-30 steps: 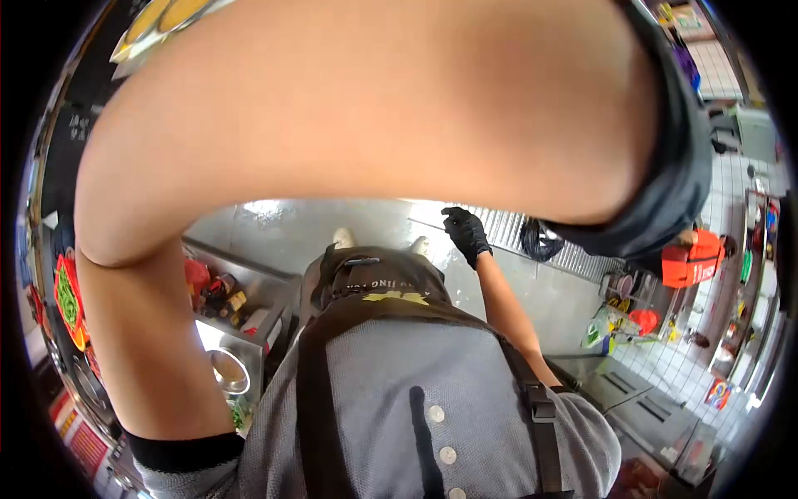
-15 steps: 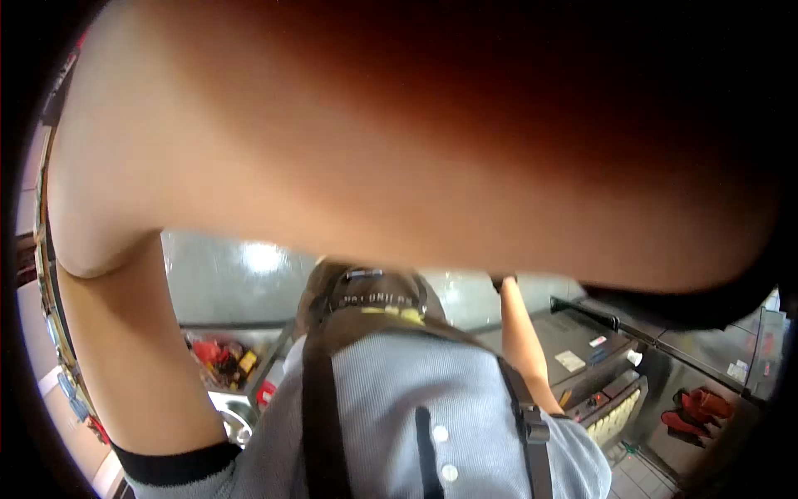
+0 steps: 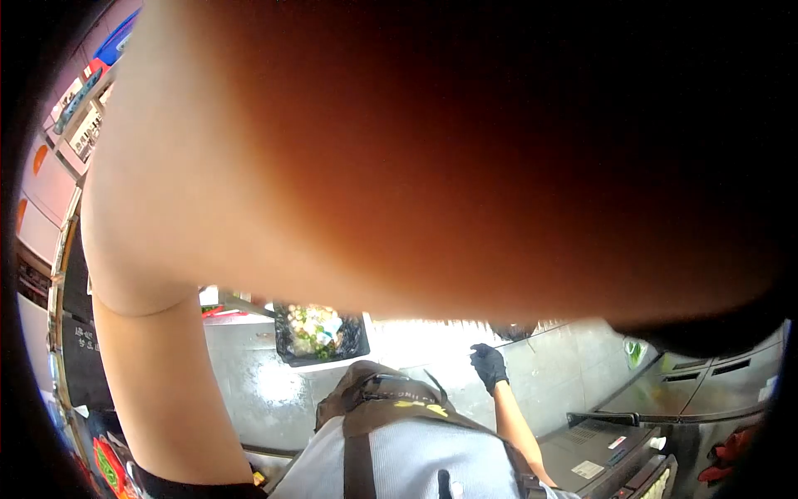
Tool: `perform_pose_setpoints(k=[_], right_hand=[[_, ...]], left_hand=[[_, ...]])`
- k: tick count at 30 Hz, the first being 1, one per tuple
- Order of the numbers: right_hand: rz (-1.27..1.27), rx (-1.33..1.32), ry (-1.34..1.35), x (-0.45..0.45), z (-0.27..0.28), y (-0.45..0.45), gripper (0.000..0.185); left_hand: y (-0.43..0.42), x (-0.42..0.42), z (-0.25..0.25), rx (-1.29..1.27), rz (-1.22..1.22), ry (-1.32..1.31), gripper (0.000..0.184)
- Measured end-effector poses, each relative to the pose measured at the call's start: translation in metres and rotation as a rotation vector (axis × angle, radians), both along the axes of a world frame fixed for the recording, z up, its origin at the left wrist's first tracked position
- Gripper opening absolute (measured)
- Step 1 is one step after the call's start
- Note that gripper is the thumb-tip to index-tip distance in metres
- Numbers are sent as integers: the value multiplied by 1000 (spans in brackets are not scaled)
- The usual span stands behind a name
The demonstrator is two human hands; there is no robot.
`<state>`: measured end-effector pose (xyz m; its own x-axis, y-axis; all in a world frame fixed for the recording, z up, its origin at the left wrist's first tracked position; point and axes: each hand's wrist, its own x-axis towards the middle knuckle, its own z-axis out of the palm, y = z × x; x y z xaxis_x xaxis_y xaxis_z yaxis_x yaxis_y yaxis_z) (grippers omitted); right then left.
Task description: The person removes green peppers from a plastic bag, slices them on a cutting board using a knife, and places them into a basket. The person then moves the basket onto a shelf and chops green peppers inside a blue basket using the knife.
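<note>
My left forearm (image 3: 249, 274), raised very close to the camera, crosses the upper view. At its right end is a dark glove edge, part of my left hand (image 3: 702, 333); its fingers are hidden. My right hand (image 3: 489, 368), in a black glove, is over the grey metal counter (image 3: 432, 366). Its fingers look loosely bent and apart, with nothing visible in them. Just beyond that hand is a dark round thing (image 3: 514, 331), partly covered by my forearm. A black tray (image 3: 287, 353) of chopped, mixed food stands on the counter to the left.
My apron (image 3: 374, 387) and shirt fill the lower middle. A dark box-like appliance (image 3: 582, 457) stands at lower right, near steel cabinet doors (image 3: 706, 387). Shelves with packages (image 3: 83, 125) run along the left edge. A red and green bag (image 3: 108, 466) is at lower left.
The view has shifted, so more of the counter shows, with the food tray now visible. My right gloved hand has come out from behind my left forearm, which stays raised across the view.
</note>
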<state>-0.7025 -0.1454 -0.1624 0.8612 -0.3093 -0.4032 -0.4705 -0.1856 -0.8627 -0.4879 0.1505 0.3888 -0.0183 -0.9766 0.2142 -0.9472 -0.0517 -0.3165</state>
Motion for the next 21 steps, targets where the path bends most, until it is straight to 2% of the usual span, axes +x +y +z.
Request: perform_pose_setpoints(k=[1,2,3,4,6,8,10,12,13,15,16,17,18,19,20,21], right_hand=[[91,-230,-76,10,-3,-2,20],[127,-296,-35,15,-3,-8,21],[165,-361,4,27,32,-1,22],[208,-427,-78,32,-2,-18,23],[221,-499,-108,57,3,-27,23],[137,-353,-144,95,-18,-43,22],[266,-641,-189,103,27,-43,20],[71,-155,-54,126,59,-47,18],[-18,35,10,148,23,-81,20],[126,-536,-202,181,72,-81,25],[77,-367,-154,204,14,-120,26],[-57,-200,-131,228,89,-103,29],[-111,-170,-152,245,67,-122,30],[-93,-129,-299,276,85,-131,29],[-65,-83,-442,307,105,-139,29],[-40,-144,-442,333,132,-141,32]], left_hand=[[-4,9,2,-16,-18,-7,44],[-8,18,5,-36,-34,-7,44],[-12,27,7,-54,-52,-9,44],[-16,33,9,-71,-61,-16,44],[-24,51,15,-89,-79,-28,44],[-31,68,18,-105,-84,-29,43],[-40,88,19,-129,-99,1,43],[-50,113,17,-138,-102,25,43],[-52,128,16,-142,-82,33,43],[-53,162,3,-163,-7,92,43],[-52,191,-14,-194,80,158,43],[-49,216,-33,-225,168,256,42],[-41,227,-62,-273,318,291,42],[-46,252,-94,-324,545,701,49],[-44,306,-157,-485,495,717,51],[-40,356,-230,-651,443,726,54]])
